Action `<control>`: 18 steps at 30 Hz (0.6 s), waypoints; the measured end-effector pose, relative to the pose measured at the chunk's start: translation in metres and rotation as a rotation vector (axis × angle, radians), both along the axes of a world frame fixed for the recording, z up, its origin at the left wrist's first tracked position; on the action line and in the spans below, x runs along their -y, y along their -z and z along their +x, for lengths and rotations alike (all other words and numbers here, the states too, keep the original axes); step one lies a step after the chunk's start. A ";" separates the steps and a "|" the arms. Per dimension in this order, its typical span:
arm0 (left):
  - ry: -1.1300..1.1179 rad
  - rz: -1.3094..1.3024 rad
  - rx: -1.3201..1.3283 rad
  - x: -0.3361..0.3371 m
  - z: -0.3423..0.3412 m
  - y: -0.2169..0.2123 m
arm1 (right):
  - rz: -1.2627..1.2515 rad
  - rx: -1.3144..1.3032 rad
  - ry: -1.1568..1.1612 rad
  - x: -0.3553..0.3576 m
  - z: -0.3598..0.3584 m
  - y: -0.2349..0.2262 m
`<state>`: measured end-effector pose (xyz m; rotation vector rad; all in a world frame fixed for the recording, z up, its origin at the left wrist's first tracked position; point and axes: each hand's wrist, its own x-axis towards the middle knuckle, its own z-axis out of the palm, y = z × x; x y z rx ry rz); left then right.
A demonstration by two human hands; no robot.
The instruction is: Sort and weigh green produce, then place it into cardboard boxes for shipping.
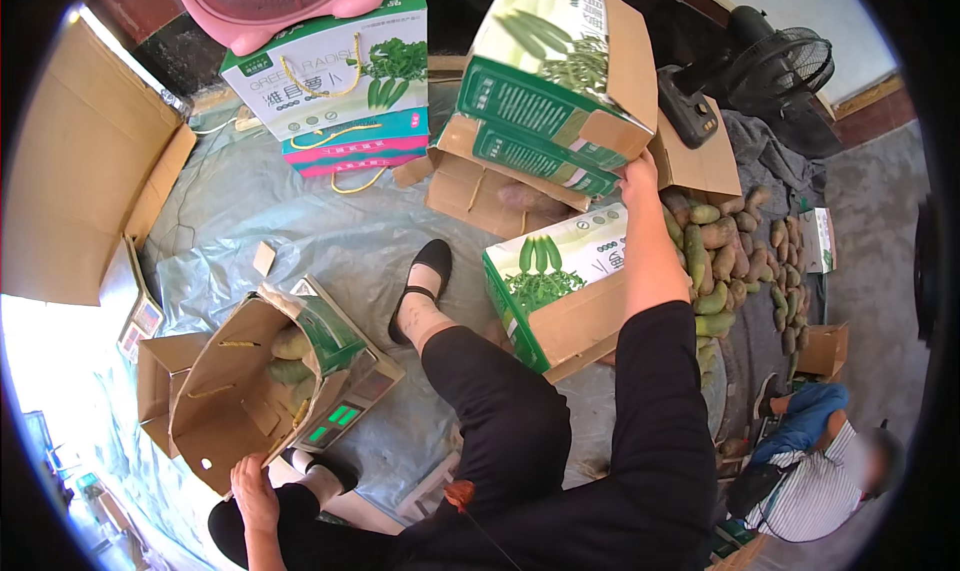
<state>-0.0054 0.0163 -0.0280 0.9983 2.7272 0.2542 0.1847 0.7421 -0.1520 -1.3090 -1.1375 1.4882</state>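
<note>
My left hand [255, 493] is closed on the flap edge of an open cardboard carton [215, 421]. That carton sits tilted on a digital scale [360, 401] with a green-lit display. Several green radishes [290, 346] lie inside it. My right arm reaches forward, and my right hand [638, 178] grips the lower corner of a white and green radish carton [545, 101] with its brown flap out. The fingers are partly hidden behind the cardboard. Just below stands another white and green carton [575, 291], near my right forearm.
A pile of radishes [735, 256] spreads at the right, beside a black fan [785, 66]. A pink fan [285, 1] rests on handled gift cartons [330, 76] at the back. A seated person [815, 471] is at the lower right. Plastic sheeting [240, 211] covers the floor.
</note>
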 end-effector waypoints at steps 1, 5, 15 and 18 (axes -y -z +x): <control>-0.002 0.002 -0.017 0.000 0.000 0.000 | -0.004 0.004 0.001 0.001 0.006 0.004; -0.003 -0.058 -0.039 0.001 0.004 -0.004 | -0.135 0.089 0.125 0.027 0.034 -0.005; 0.022 0.035 -0.066 0.008 0.006 0.001 | 0.152 0.056 0.157 0.202 0.124 -0.033; 0.011 0.022 -0.048 0.011 0.005 0.002 | -0.057 0.027 0.238 0.281 0.142 -0.010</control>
